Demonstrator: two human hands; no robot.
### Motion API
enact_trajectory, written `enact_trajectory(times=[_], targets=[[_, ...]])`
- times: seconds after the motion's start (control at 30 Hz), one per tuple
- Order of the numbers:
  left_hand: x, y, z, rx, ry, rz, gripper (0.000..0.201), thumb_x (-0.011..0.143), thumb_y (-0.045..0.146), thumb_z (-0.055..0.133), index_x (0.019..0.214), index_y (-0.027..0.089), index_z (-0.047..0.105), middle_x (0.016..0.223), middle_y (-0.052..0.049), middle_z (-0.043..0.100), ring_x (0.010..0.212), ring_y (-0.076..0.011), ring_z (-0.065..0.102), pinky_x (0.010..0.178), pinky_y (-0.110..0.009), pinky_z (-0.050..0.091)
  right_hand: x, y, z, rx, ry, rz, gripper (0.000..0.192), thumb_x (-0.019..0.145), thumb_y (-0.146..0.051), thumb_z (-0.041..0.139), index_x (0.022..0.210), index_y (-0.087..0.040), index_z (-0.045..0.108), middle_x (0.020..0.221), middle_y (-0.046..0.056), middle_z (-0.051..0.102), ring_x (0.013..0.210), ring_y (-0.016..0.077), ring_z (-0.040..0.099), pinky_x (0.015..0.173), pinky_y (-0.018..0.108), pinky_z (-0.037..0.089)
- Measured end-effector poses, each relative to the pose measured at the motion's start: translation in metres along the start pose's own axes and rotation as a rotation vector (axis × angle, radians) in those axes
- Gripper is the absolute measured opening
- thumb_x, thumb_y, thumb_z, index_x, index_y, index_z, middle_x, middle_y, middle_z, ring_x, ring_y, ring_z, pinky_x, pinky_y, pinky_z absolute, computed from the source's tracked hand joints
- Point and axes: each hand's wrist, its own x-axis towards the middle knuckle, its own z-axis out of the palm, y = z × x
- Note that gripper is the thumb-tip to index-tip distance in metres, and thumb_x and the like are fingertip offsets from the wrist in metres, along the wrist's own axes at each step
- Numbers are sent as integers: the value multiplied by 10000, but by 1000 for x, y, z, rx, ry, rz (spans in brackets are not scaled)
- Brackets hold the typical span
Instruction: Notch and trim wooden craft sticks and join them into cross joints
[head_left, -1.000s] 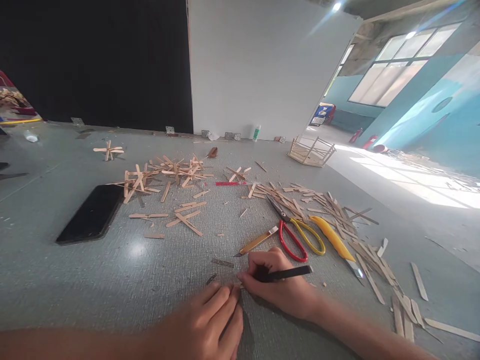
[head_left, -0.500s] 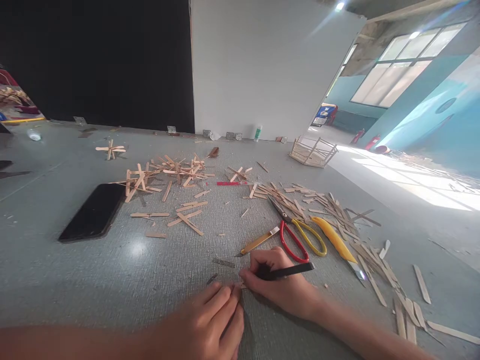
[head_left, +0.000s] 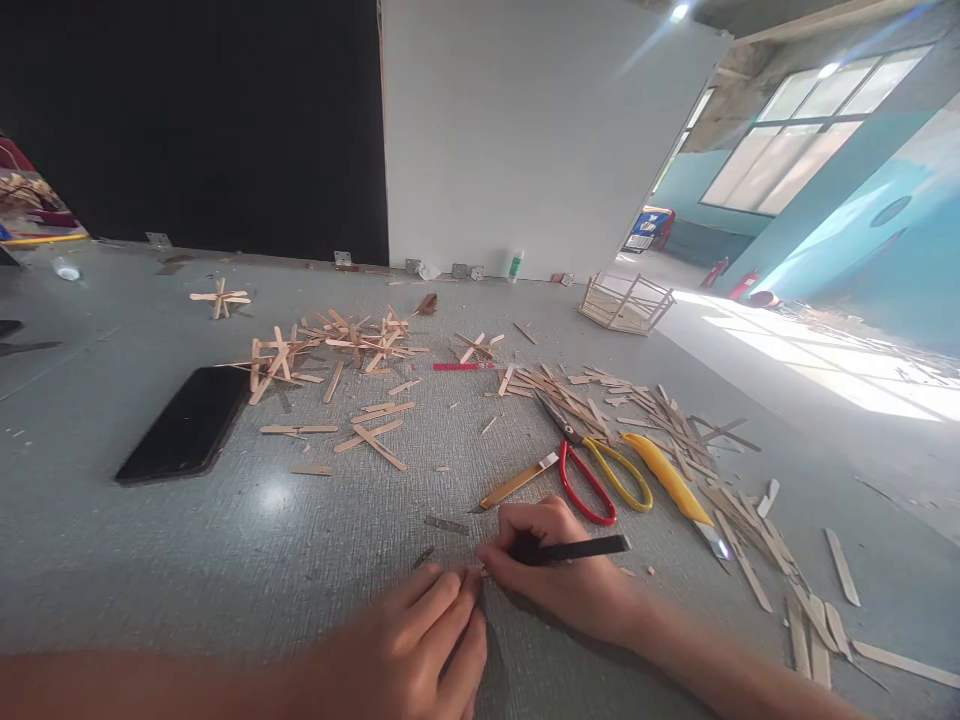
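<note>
Head view, the only one we have. Our right hand (head_left: 559, 570) is closed around a black tool (head_left: 577, 548), held like a pen, its tip pointing left and down toward the table (head_left: 225, 570). The tool's tail sticks out to the right past our knuckles. Our left hand (head_left: 416, 645) lies flat, fingers (head_left: 442, 592) pressed down on a small stick piece (head_left: 484, 571) that we can barely see between the two hands; the left hand grips nothing, it only pins. The tool tip meets that piece just where the fingertips of both hands come together, at the near edge of the table.

Just beyond our right hand lies a yellow-handled blade (head_left: 517, 482), slanting. Beside it, to the right, are scissors (head_left: 596, 470) with one red loop and one yellow loop, blades pointing away from us. Right of those lies a yellow knife (head_left: 671, 482), its tip toward us. Loose sticks (head_left: 667, 420) are scattered under and around these tools and trail off to the right edge.

Farther back, in the middle of the table, more sticks lie in a heap (head_left: 337, 345), some glued into crosses. One small cross (head_left: 219, 297) sits apart at far left. A black phone (head_left: 187, 422) lies face up on the left, well apart from our hands. A stick frame (head_left: 626, 302) stands at the far right, and a small bottle (head_left: 513, 265) stands by the white board.
</note>
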Motion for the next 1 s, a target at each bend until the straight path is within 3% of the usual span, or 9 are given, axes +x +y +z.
enact_trajectory(times=[0.33,1.0], targets=[[3,-2,0,8,7,-1,352,1021,158,420,1004,80,762,1040,-133,814,941,-229,760,890,-341,604,-3,1,1,-24,21,-9,298,841,-244,666,607,-218,483,553,-66,466,554,112,391,535,242,327],[2,-1,-1,25,6,8,366,1012,144,407,992,68,764,1041,-144,812,930,-244,773,828,-340,646,-2,-1,0,-57,27,-82,339,867,-202,603,595,-226,402,536,-81,394,530,99,346,510,227,304]])
